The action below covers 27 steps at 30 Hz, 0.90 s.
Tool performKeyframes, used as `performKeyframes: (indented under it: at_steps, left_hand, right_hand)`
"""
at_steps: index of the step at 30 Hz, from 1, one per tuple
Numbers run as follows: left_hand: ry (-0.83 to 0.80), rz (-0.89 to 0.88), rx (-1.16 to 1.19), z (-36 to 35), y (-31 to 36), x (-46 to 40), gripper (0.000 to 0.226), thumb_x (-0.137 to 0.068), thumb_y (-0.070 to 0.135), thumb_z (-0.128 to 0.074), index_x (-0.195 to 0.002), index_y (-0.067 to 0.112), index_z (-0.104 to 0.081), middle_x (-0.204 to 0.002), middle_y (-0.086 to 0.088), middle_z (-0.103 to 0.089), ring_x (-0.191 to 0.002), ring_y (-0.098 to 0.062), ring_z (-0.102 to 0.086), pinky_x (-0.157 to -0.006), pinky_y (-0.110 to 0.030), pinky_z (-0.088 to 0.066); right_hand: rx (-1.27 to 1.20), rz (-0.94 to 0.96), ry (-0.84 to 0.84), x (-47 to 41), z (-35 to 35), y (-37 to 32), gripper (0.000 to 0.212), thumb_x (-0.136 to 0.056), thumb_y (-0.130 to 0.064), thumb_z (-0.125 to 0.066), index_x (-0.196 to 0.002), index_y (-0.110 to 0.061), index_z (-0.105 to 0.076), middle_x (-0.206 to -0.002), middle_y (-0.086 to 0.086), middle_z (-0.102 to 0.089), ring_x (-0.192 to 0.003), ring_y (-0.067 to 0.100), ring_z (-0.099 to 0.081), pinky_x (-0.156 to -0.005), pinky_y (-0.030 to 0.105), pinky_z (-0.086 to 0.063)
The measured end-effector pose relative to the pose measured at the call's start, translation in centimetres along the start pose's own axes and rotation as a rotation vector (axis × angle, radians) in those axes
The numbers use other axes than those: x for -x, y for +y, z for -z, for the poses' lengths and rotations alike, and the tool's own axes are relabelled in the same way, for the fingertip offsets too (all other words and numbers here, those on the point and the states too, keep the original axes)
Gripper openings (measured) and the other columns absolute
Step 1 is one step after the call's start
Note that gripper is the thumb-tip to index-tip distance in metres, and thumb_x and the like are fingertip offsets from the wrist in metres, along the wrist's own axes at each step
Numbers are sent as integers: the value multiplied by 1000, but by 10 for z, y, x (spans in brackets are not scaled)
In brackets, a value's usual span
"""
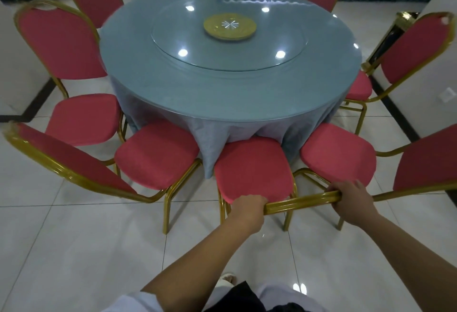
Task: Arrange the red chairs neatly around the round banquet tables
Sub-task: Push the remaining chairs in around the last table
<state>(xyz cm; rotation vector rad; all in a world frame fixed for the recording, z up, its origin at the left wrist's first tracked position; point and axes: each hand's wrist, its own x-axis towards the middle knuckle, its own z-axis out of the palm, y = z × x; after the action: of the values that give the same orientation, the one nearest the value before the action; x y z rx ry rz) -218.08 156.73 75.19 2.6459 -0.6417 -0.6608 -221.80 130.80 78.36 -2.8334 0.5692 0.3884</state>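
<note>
- Your left hand (247, 209) and right hand (351, 203) both grip the gold top rail (300, 201) of the chair (252, 168) right in front of you, fingers curled shut around the rail, one hand at each end.
- That chair's red seat points at the round table (230, 64), its front edge tucked against the hanging blue tablecloth (237, 126).
- Its neighbours crowd it: the left chair (155, 156) sits just beside it, and the right chair (338, 153) has a seat corner almost touching your right hand.
- More red chairs ring the table; the far ones are cut off at the top edge.
- On the table lies a glass turntable (227, 39) with a gold disc (230, 26) at its centre.
- A gold and black stand (393, 37) shows behind the chair at far right; what it is you cannot make out.
- No writing or label can be read.
- The held chair's backrest is hidden, seen edge-on under the rail.
</note>
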Motion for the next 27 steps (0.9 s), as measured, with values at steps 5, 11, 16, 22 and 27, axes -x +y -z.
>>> performKeyframes:
  at_steps: [5,11,16,22,27]
  left_hand:
    - [-25,23,15,0,-4,3,25,-86,1,-52,-97,19,-63,-101,-6,-66,-94,-29,-63,-70,-34,-42]
    - [-21,60,19,0,-2,10,32,-83,1,-50,-104,21,-66,-106,-5,-66,-100,-28,-63,-70,-30,-39]
    - [-47,96,50,1,2,14,35,-83,1,-53,-108,22,-65,-103,-4,-63,-96,-24,-60,-69,-29,-36]
    - [-99,129,46,3,7,22,43,-81,7,-61,-116,32,-64,-104,0,-64,-99,-23,-62,-72,-29,-45]
    - [-102,205,78,-5,17,23,37,-81,13,-62,-111,34,-62,-95,4,-64,-90,-21,-64,-71,-31,-50]
  right_hand:
    - [34,-14,-2,3,-7,1,29,-84,-20,-66,-71,-44,-55,-76,-17,-52,-107,31,-52,-91,56,-48]
    - [48,-1,-3,7,-13,3,18,-86,-25,-64,-77,-40,-60,-81,-16,-53,-111,29,-52,-92,54,-48]
    - [43,24,-19,10,-8,7,20,-88,-25,-58,-75,-40,-56,-82,-13,-59,-101,23,-56,-89,48,-50]
    - [46,4,-92,18,-7,6,19,-90,-21,-51,-88,-37,-61,-103,-7,-62,-126,33,-45,-104,58,-38]
    - [-54,97,-202,19,0,17,31,-88,-34,-54,-118,-41,-55,-134,-2,-49,-141,37,-25,-112,66,-17]
